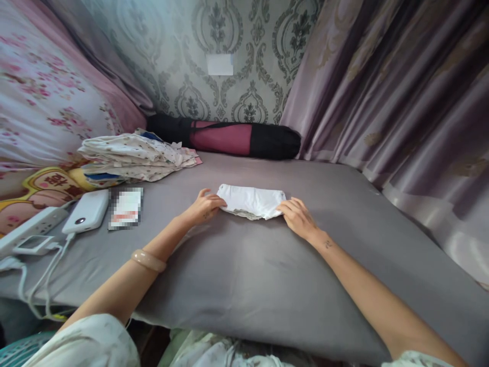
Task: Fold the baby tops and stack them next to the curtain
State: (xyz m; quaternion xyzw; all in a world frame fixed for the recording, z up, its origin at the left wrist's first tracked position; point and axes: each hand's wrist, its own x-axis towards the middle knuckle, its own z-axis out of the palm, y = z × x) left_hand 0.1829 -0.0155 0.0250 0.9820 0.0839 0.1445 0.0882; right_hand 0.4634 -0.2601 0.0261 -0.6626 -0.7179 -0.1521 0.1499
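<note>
A folded white cloth [252, 198] lies on the grey bed sheet [244, 270], longer from side to side than from front to back. Its near edge is uneven, with a greyish layer showing beneath. The fingers of my left hand [206, 206] are closed on its left near corner. At the right near corner, my right hand [300, 218] pinches the cloth between thumb and fingers. What kind of garment or linen it is, I cannot tell.
A stack of folded patterned clothes [141, 155] sits at the back left. Behind lies a long black and maroon bag [225, 137]. On the left are a white power bank [87, 210], a power strip [34, 229], cables and a blurred-out packet [126, 208]. Curtains [367, 86] hang at right.
</note>
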